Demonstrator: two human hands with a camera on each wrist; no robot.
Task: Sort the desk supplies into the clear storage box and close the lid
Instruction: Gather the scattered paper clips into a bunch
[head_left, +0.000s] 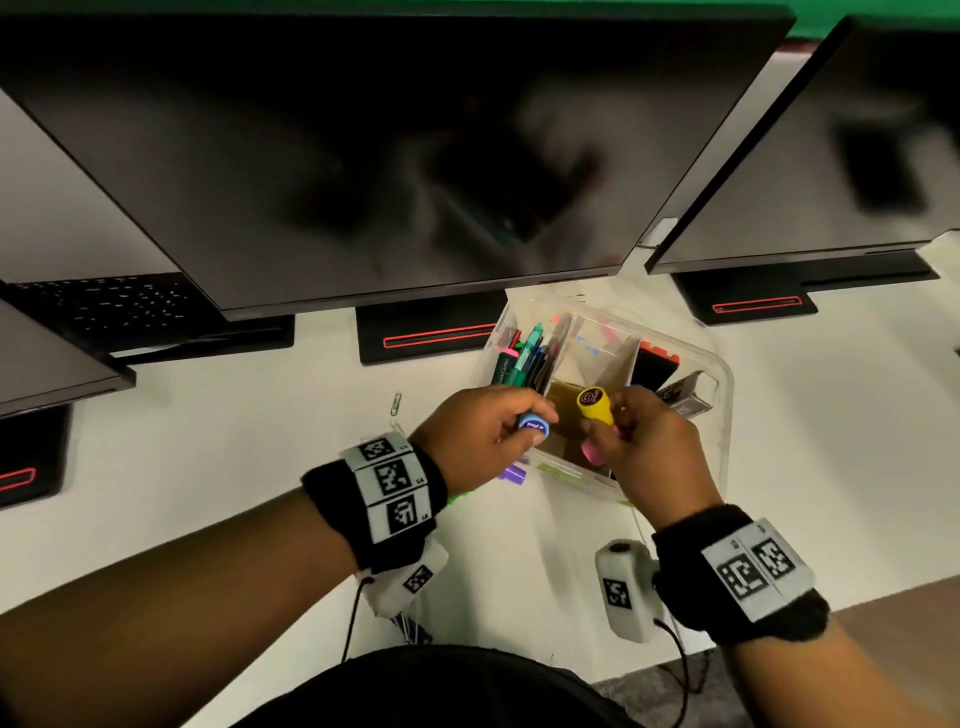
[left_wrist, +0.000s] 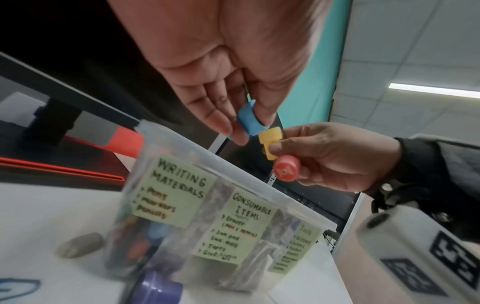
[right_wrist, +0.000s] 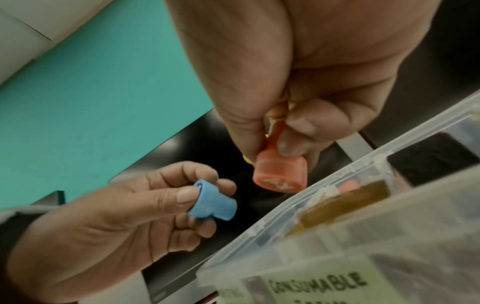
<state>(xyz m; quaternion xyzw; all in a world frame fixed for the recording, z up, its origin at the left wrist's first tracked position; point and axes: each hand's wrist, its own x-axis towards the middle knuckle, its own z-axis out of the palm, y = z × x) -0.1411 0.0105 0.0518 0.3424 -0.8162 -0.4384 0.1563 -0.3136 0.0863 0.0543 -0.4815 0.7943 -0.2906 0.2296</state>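
Now my left hand (head_left: 480, 431) pinches the blue stamp (head_left: 533, 425); my right hand (head_left: 647, 441) clamps the yellow stamp (head_left: 594, 402) and pink stamp (left_wrist: 285, 171) above the clear storage box (head_left: 719, 410), presumably for its consumables compartment.

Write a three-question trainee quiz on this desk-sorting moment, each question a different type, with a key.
1. True or false: the left hand holds the blue stamp.
2. Multiple choice: the right hand holds
A. only the yellow stamp
B. the yellow stamp and a pink stamp
C. a paper clip
3. Fill in: the label on the clear storage box that lists pens, markers and pencils is headed ____ MATERIALS.

Key: 1 true; 2 B; 3 WRITING.
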